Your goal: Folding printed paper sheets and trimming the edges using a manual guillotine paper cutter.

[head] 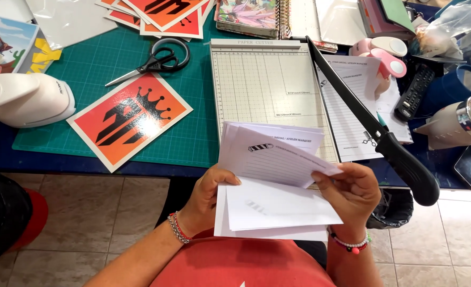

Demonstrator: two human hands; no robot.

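My left hand (206,199) grips the left edge of a stack of white lined paper sheets (278,204) held over my lap. The thumb lies across the top of the stack. My right hand (352,194) pinches the right corner of the top sheets (270,154) and lifts them, fanned away from the rest. Each sheet carries ruled lines and a small striped pole drawing. Just beyond the sheets lies a paper cutter (262,90) with a gridded board, its black-handled blade arm (400,159) raised to the right.
A green cutting mat (108,64) holds black scissors (155,61) and an orange-red card with a black crown (129,119). A white punch (25,98) stands at the left. More printed sheets (352,106), pink punches (387,53), a remote (415,91) and a tape roll (469,119) lie right.
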